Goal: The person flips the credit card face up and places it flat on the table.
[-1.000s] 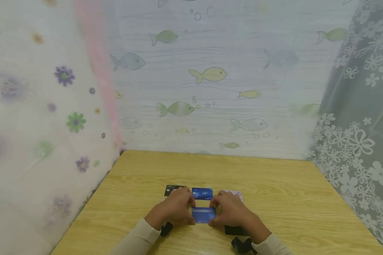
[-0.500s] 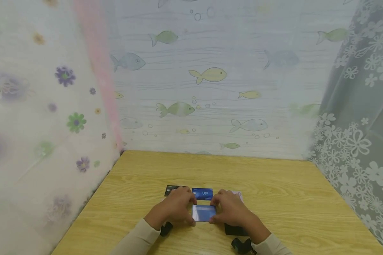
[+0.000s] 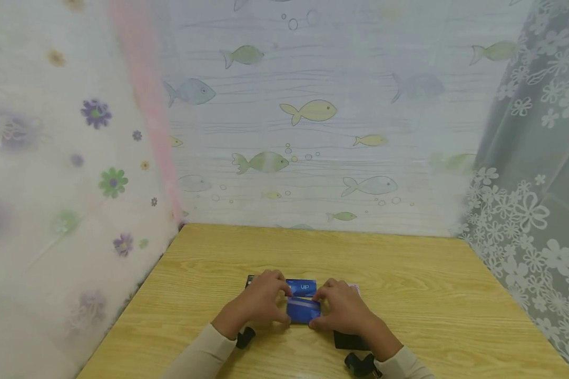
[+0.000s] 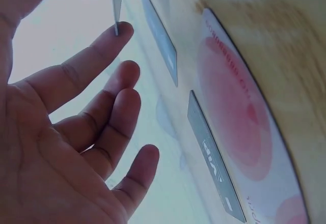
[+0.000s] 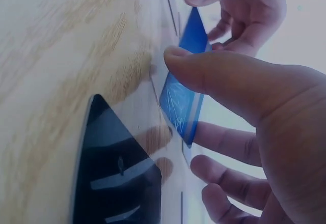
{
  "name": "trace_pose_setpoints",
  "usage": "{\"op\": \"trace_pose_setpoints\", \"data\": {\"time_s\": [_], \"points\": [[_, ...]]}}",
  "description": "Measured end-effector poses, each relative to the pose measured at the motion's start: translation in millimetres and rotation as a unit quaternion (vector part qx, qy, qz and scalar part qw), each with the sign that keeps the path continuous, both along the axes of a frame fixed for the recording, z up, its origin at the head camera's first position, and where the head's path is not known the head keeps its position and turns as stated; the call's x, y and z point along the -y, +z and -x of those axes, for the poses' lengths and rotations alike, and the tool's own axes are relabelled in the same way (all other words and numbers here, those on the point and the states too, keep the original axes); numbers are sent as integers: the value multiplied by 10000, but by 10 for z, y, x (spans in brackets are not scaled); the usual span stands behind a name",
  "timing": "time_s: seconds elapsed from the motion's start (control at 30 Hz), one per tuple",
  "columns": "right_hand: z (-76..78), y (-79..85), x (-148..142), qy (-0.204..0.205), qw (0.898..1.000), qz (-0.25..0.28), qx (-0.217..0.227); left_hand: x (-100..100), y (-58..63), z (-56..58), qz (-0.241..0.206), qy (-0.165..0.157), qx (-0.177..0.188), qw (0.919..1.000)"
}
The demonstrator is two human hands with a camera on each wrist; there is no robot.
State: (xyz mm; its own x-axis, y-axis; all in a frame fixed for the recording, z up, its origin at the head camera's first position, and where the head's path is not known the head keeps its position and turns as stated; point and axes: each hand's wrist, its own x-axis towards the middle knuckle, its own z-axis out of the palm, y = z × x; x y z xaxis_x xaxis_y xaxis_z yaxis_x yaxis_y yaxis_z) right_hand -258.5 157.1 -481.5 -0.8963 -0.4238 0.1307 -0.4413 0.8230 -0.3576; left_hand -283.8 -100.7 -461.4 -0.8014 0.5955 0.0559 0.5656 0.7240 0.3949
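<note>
Both hands hold one blue plastic card (image 3: 304,311) above the table, a pale stripe along its far side. My left hand (image 3: 264,300) pinches its left edge; in the left wrist view, the left index fingertip touches the card's thin edge (image 4: 117,5). On the other side, my right hand (image 3: 343,309) grips it between thumb and index finger, clearly visible in the right wrist view on the blue card (image 5: 179,107). Just beyond lies a blue VIP card (image 3: 305,287). A black VIP card (image 4: 213,158) and a white-and-pink card (image 4: 235,102) lie near the left hand.
A glossy black card (image 5: 119,163) lies under the right wrist. Behind the right hand, a pale pink-patterned card (image 3: 355,288) peeks out. Black devices are at the left wrist (image 3: 245,337) and right wrist (image 3: 360,364). Patterned curtains surround the wooden table (image 3: 427,295).
The held blue card has moved slightly away from me, towards the VIP card, and its tilt has changed. My left hand has shifted a little forward, covering more of the black card.
</note>
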Motion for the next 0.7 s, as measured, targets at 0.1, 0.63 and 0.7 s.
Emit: {"op": "trace_pose_setpoints", "data": {"time_s": [0.1, 0.63, 0.7], "points": [[-5, 12, 10, 50, 10000, -33, -35, 2, 10, 3, -112, -47, -56, 9999], [-41, 50, 89, 189, 9976, 652, -155, -35, 62, -1, -963, -318, -233, 9946], [-41, 51, 94, 227, 9963, 819, -129, -34, 60, 2, -1030, -337, -246, 9938]]}}
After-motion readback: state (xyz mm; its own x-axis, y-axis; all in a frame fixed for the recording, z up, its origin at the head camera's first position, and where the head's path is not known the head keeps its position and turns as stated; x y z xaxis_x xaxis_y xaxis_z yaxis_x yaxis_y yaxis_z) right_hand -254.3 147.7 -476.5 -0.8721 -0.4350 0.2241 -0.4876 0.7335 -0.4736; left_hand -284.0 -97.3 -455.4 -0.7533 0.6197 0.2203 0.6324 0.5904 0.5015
